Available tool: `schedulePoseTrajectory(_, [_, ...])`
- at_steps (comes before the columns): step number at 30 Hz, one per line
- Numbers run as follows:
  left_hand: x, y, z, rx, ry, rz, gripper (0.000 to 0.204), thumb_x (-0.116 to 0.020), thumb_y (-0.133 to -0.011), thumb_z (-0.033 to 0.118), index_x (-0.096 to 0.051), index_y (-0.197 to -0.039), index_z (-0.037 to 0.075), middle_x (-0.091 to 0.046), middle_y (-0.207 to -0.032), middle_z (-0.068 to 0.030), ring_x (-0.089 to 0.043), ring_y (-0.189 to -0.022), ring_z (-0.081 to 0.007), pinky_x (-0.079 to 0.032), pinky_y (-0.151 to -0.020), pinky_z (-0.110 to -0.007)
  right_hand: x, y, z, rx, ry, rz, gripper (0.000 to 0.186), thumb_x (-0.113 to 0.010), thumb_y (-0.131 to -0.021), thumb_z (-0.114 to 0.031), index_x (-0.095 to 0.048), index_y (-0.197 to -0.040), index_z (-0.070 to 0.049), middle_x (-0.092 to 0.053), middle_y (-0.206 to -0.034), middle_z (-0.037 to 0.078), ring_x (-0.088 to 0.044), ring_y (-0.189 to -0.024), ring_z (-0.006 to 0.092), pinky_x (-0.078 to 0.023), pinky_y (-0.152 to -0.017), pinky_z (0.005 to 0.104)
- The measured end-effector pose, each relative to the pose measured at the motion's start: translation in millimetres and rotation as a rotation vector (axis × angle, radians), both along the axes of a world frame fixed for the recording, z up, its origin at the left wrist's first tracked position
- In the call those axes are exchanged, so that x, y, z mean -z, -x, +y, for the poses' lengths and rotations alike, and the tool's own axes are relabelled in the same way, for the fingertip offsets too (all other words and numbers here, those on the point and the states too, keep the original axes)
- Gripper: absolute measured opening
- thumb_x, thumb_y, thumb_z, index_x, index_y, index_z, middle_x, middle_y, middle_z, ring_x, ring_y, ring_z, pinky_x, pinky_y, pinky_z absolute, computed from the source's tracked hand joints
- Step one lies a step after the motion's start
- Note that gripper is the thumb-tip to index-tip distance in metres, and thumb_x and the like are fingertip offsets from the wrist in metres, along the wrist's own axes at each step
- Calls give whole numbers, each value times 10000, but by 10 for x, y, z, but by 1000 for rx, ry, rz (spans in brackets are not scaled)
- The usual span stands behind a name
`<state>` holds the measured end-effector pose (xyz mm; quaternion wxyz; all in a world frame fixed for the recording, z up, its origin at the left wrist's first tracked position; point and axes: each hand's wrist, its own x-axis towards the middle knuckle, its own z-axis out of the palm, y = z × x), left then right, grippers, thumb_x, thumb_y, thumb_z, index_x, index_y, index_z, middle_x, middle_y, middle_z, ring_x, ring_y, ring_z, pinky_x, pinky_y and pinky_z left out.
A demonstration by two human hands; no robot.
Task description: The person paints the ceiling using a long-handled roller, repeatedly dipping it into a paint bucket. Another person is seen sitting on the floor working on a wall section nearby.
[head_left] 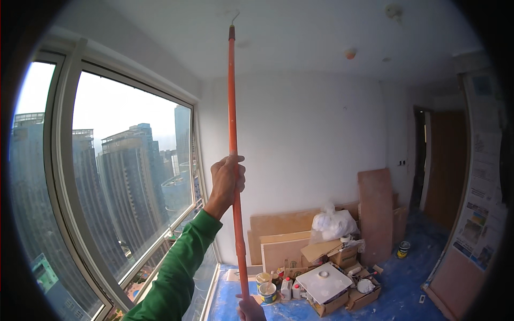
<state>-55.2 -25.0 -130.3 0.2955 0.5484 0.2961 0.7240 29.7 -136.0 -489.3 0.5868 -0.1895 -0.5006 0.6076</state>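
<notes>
A long orange extension pole rises almost upright in front of me. My left hand, in a green sleeve, is wrapped round its middle. Lower down, at the bottom edge, my right hand is closed round the pole's lower end and only partly shows. A bent metal wire frame sticks out of the pole's dark top end, close to the white ceiling. What the wire carries cannot be made out against the ceiling.
Large windows run along the left. By the far wall stand paint buckets, white jugs, cardboard boxes, a white plastic bag and leaning boards. Blue sheeting covers the floor. An orange-capped fitting hangs from the ceiling.
</notes>
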Motion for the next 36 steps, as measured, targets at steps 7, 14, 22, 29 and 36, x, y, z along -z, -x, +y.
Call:
schedulePoseTrajectory(7, [-366, 41, 163, -111, -42, 90, 416, -481, -1005, 371, -560, -1054, -35, -468, -649, -14, -416, -447, -82, -330, -390, -235, 917, -263, -300, -365, 234, -145, 310, -581, -968, -400, -657, -988, -100, -389, -602, -94, -351, -501, 43, -246, -455, 227])
schedulePoseTrajectory(14, [-609, 227, 567, -133, -49, 126, 426, -472, -1007, 371, -553, -1039, -46, -462, -648, -22, -415, -446, -90, -339, -393, -245, 618, 116, -283, -73, 170, -53, 290, -584, -970, -376, -592, -848, -113, -385, -598, -100, -342, -494, 36, -238, -445, 224])
schedulePoseTrajectory(22, [-895, 458, 1135, -102, -15, 125, 401, -442, -1017, 332, -526, -983, -58, -445, -638, -22, -399, -447, -99, -337, -399, -273, 326, 298, -49, -48, 105, -69, 320, -570, -974, -400, -588, -862, -101, -381, -581, -83, -335, -469, 42, -246, -416, 226])
schedulePoseTrajectory(29, [-1247, 765, 1636, -147, 15, 140, 410, -448, -1013, 338, -518, -954, -62, -463, -641, -45, -427, -453, -122, -370, -405, -289, -111, 456, 171, 21, -26, -143, 345, -515, -996, -420, -595, -883, -105, -374, -555, -71, -327, -433, 54, -255, -395, 242])
schedulePoseTrajectory(36, [-1052, 587, 1834, -139, 82, 200, 399, -475, -1001, 317, -507, -973, -80, -496, -654, -90, -490, -467, -184, -444, -415, -356, 166, 320, 304, 56, -16, -105, 319, -459, -1022, -393, -599, -915, -128, -385, -545, -64, -343, -397, 60, -261, -361, 242])
